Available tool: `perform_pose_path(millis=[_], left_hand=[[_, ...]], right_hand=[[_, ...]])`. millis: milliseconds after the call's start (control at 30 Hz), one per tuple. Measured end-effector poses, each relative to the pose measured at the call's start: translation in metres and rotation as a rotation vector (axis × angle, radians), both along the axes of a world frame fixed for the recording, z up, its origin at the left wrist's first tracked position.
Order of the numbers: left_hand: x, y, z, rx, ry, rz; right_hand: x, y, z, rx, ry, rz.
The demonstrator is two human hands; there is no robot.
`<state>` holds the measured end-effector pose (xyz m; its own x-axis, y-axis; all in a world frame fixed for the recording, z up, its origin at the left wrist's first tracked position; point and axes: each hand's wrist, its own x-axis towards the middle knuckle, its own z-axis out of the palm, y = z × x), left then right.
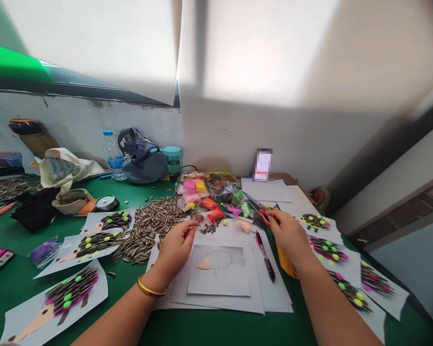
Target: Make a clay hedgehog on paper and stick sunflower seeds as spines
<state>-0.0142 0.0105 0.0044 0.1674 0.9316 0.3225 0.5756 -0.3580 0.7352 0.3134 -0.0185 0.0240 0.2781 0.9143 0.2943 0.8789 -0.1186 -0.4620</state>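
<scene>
Green table (pixel 202 331) pushed up against a pale wall (pixel 75 109), big white sheeting (pixel 267 53) hanging above it. Far left, the dark-lidded bottle (pixel 38 137) and cream tote bag (pixel 63 168) sit back near the wall, probably to stay out of the way. Nearer left: three cards with seed-covered animals (pixel 72 290), seemingly set aside flat so the seeds stay put. Then a loose pile of striped seeds (pixel 149 223), just left of the paper, handy to the left hand (pixel 176 242). That hand is curled, thumb and fingertips together, over the paper's left part (can't tell whether some small bit is pinched there). Centre: the drawing sheet (pixel 220 283) lies flat on stacked white paper (pixel 254 303), animal outline facing the person, pink patch on its snout. Clay packets (pixel 207 204) are heaped just behind, likely for easy picking. To the sheet's right, a black pen (pixel 266 257) rests on the paper. Right hand (pixel 285 233) is beyond the pen, fingers closed on red-handled scissors (pixel 264 217), blades angled away, as you'd hold them by the handles. Far right: four more animal cards (pixel 350 290), partly overlapping, presumably to save space.
</scene>
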Motion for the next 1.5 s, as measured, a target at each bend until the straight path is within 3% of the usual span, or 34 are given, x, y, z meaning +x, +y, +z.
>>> perform_pose_path(millis=[133,367,867,1067,1300,1433,1500], left_hand=[[0.003,-0.002,-0.001,0.06,-0.01,0.001],[0.009,-0.008,0.004,0.118,-0.02,-0.083],[0.014,-0.015,0.002,0.096,-0.039,-0.156],[0.015,-0.014,0.0,0.066,-0.022,-0.181],[0.015,-0.015,-0.001,0.049,-0.03,-0.198],[0.015,-0.017,0.002,0.038,-0.044,-0.227],[0.016,-0.02,0.004,0.022,-0.08,-0.257]], right_hand=[[0.009,0.01,-0.011,-0.01,-0.205,-0.03],[-0.011,0.022,-0.025,-0.058,-0.44,-0.022],[-0.012,0.025,-0.031,-0.039,-0.408,-0.003],[0.0,0.027,-0.035,0.071,-0.142,0.03],[0.007,0.021,-0.025,0.244,0.817,0.09],[-0.027,-0.004,-0.008,0.322,0.701,0.266],[-0.051,-0.017,-0.003,0.231,0.522,0.424]])
